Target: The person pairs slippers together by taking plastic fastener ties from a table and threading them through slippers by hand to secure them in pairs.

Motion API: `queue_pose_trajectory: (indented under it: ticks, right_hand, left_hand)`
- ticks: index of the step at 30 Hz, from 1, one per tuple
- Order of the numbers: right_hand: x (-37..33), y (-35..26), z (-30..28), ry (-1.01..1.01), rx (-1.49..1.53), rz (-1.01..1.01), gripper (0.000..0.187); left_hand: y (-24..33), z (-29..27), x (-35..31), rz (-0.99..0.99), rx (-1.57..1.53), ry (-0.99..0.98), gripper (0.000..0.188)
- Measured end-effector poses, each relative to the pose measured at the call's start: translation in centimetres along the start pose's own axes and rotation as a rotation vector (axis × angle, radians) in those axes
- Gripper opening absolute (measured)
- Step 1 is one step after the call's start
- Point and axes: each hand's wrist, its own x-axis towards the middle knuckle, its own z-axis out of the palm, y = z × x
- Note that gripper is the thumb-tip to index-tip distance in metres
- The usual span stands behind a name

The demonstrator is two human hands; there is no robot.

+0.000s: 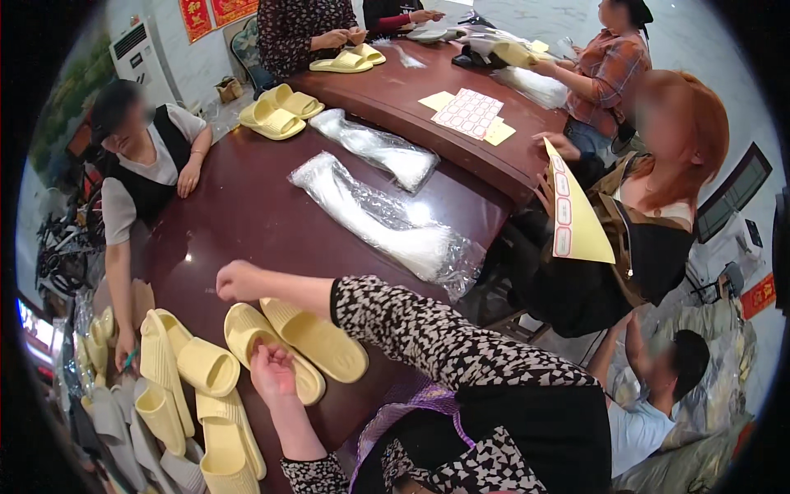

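A pair of pale yellow slippers lies on the dark red table before me: a left slipper (309, 385) and a right slipper (333, 350). My left hand (273, 369) is over the left slipper with its fingers curled in; whatever they hold is too small to see. My right hand (239, 281) is closed just beyond the pair's straps, and its fingertips are hidden. My right forearm passes over the front of the right slipper. More yellow slippers (210, 366) sit to the left, some stacked on each other.
Clear plastic bags (370, 218) lie across the middle of the table (222, 206). Yellow slippers (276, 119) stand at its far edge. Label sheets (467, 114) rest farther back. A person at the right holds a yellow label sheet (580, 210). Another person reaches toward grey slippers (107, 420) at left.
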Motion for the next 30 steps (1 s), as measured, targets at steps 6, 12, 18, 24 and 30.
queue_pose_trajectory:
  ticks: [6, 12, 18, 24, 30]
  right_hand:
    - [0.1, -0.3, 3.3, -0.189, -0.259, 0.122, 0.014]
    - [-1.0, -0.8, 1.6, -0.521, -0.540, 0.184, 0.018]
    - [-2.2, -0.5, 1.6, -0.458, -0.394, 0.117, 0.018]
    - [-2.1, 0.4, 3.4, -0.304, -0.465, -0.005, 0.018]
    - [-2.4, 2.2, 1.9, 0.139, -0.369, -0.109, 0.015]
  left_hand:
    - [0.4, 0.7, 0.3, -0.031, 0.000, 0.061, 0.011]
    - [-0.3, 2.2, -2.0, -0.055, 0.043, 0.002, 0.005]
    - [-0.8, 1.5, -1.0, -0.110, 0.086, -0.043, 0.007]
    - [-0.6, 0.5, -1.4, -0.134, 0.064, 0.016, 0.007]
    - [-1.2, -0.3, -3.0, 0.003, -0.120, -0.231, 0.014]
